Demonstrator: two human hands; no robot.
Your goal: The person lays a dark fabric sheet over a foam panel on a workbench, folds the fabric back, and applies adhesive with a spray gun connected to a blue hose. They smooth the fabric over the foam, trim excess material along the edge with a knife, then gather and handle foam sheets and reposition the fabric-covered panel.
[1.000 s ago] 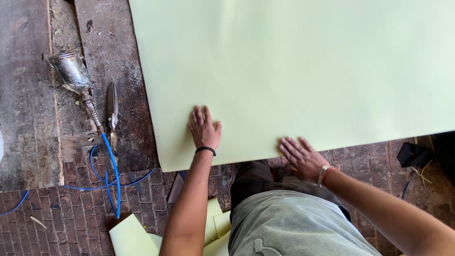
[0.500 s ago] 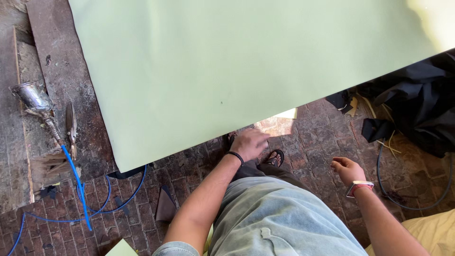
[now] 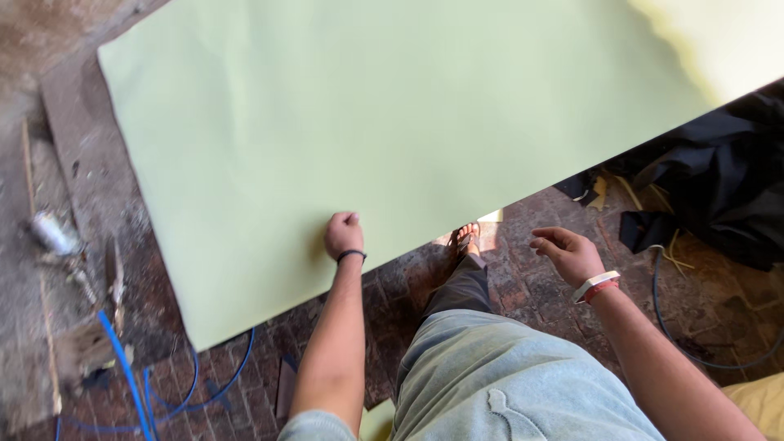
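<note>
Head view, left hand (image 3: 344, 234) fisted on green sheet (image 3: 392, 131), right hand (image 3: 565, 251) hovering

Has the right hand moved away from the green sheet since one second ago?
Yes. The right hand rested on the green sheet's near edge; now it hangs off it, over the brick floor.

— What lies along the left edge?
— A metal spray gun (image 3: 55, 237) on a worn wooden plank (image 3: 33, 269), with a blue hose (image 3: 122, 367) curling from it over the brick floor (image 3: 539, 286).
— And on the right?
— A heap of black cloth (image 3: 719, 196), some yellowish straps (image 3: 621, 192) beside it, and a dark cable (image 3: 665, 318) looping across the bricks.
</note>
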